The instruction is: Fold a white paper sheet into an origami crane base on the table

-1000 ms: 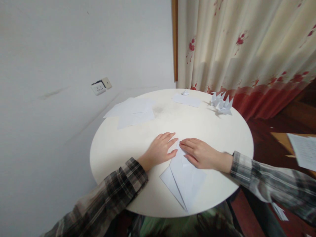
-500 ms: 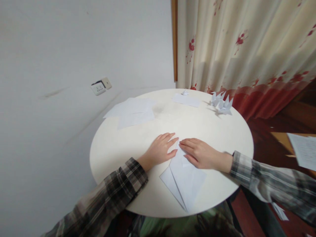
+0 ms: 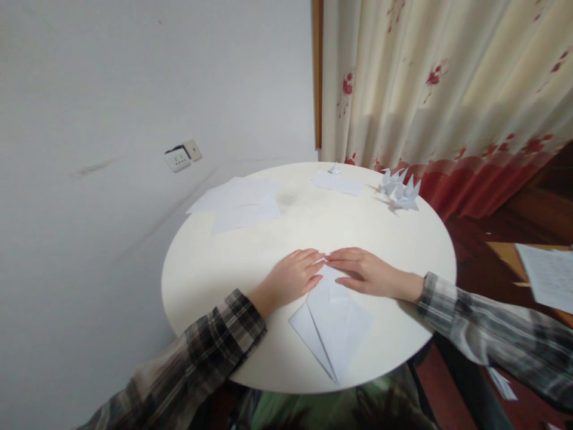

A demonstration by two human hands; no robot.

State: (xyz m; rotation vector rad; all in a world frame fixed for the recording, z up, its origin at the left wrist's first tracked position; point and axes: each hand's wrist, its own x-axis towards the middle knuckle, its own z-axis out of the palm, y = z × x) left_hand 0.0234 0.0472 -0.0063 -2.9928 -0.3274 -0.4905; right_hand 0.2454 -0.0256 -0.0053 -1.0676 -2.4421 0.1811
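Note:
A white sheet of paper [image 3: 344, 328], folded into a kite shape, lies flat near the front of the table. Its narrow tip points away from me, and a folded flap shows along its left side. My left hand [image 3: 293, 276] rests at the paper's upper left edge, fingers stretched out towards the tip and thumb apart. From the other side, my right hand [image 3: 364, 272] reaches the same tip with straight fingers, its thumb lower on the paper. Both hands are open, and their fingertips meet around the tip, partly hiding it.
Loose white sheets [image 3: 244, 203] lie on the far left of the round white table [image 3: 201, 280]. Folded paper cranes [image 3: 403, 191] stand at the far right. A small folded paper piece [image 3: 335, 169] sits by another sheet [image 3: 338, 183] at the back. A wall and curtain [image 3: 430, 119] border the table.
My left fingers have drawn closer together and moved slightly towards me at the tip. My right thumb has shifted up a little, and the fingertips of both hands now meet.

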